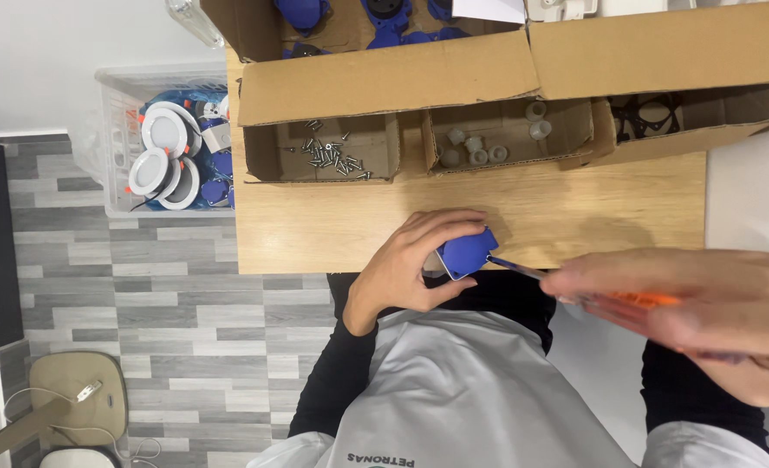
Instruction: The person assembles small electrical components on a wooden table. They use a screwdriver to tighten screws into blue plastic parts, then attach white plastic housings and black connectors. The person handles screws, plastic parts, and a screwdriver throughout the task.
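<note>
My left hand [410,264] grips a small blue plastic part [467,253] at the near edge of the wooden table [315,225]. My right hand [705,303], blurred and close to the camera, holds an orange-handled screwdriver [636,300]. Its metal shaft [516,269] reaches left and its tip touches the blue part.
Open cardboard boxes line the far side of the table: one with screws [332,158], one with small grey caps [480,149], one with black rings [653,113], and a bigger one with blue parts [384,22]. A clear bin of white round lamps [168,152] stands left of the table.
</note>
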